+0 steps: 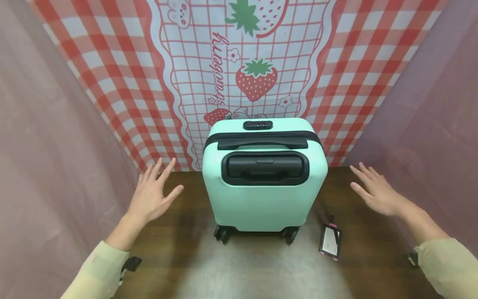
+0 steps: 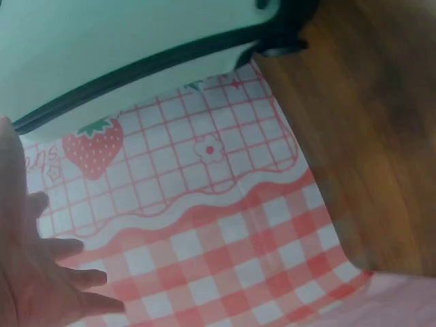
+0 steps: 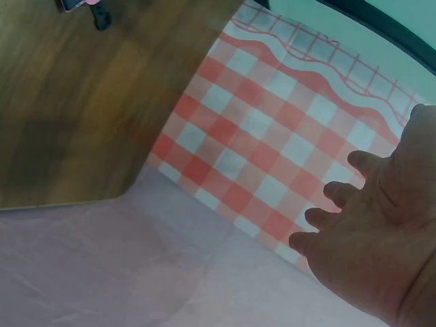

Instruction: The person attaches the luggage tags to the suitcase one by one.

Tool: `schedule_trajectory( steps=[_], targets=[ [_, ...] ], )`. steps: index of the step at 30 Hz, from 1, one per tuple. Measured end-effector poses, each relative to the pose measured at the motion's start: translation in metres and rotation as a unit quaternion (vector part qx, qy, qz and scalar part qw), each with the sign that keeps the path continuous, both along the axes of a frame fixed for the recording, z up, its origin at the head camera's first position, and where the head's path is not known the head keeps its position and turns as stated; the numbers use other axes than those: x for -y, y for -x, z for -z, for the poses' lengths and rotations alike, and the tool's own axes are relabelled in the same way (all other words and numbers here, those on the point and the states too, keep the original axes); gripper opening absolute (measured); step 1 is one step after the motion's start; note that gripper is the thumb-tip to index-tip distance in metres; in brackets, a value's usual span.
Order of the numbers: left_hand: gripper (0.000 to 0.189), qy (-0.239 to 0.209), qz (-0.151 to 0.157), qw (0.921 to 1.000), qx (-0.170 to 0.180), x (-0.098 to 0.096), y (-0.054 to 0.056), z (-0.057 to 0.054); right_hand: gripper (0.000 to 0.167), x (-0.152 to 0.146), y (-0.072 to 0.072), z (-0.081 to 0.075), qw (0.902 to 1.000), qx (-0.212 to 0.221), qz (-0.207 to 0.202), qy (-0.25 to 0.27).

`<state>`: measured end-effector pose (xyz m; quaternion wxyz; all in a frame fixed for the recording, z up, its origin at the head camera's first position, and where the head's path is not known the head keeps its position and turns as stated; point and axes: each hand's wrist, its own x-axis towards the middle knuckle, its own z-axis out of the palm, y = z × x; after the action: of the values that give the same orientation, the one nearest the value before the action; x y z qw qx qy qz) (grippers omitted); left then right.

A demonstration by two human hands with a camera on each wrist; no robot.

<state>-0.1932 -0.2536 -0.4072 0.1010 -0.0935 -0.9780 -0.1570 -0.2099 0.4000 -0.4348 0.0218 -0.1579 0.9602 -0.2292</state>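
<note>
A mint-green suitcase [image 1: 261, 207] stands upright on its black wheels in the middle of the head view. Its black pull handle [image 1: 265, 166] is pushed down in its recess, with a black carry handle and a small combination lock [image 1: 257, 125] above it. To the left of the case, apart from it, my left hand [image 1: 153, 195] is held out with fingers spread. On the other side my right hand [image 1: 377, 193] is stretched out too, also apart from the case. Neither hand holds anything.
A luggage tag [image 1: 330, 241] with a dark frame and pink corners lies on the brown wooden surface [image 1: 179, 249], right of the suitcase. Behind hangs a red-and-white checked strawberry cloth [image 1: 257, 54]. Pinkish fabric [image 1: 56, 145] covers the left and right sides.
</note>
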Motion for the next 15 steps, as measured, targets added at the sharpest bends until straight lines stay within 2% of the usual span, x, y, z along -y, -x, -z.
schedule_trajectory(
  steps=[3, 5, 10, 12, 15],
  targets=[
    [0.082, -0.044, 0.014, 0.9981, -0.041, -0.005, 0.0, -0.001, 0.065, -0.003, -0.003, 0.007, 0.9999, -0.004, -0.004, 0.014],
    [0.078, -0.087, 0.025, 0.9933, -0.071, -0.01, 0.0, -0.002, 0.064, -0.005, -0.004, 0.011, 0.9997, -0.006, -0.007, 0.024],
    [0.069, -0.191, 0.061, 0.9697, -0.139, -0.026, 0.005, -0.01, 0.064, -0.007, -0.006, 0.021, 0.9987, 0.007, -0.005, 0.051],
    [0.066, -0.217, 0.073, 0.9609, -0.155, -0.035, 0.008, -0.015, 0.063, -0.008, -0.007, 0.027, 0.9983, 0.006, -0.001, 0.058],
    [0.062, -0.241, 0.09, 0.9525, -0.163, -0.049, 0.011, -0.024, 0.062, -0.008, -0.009, 0.037, 0.9982, -0.002, 0.006, 0.06]
  ],
)
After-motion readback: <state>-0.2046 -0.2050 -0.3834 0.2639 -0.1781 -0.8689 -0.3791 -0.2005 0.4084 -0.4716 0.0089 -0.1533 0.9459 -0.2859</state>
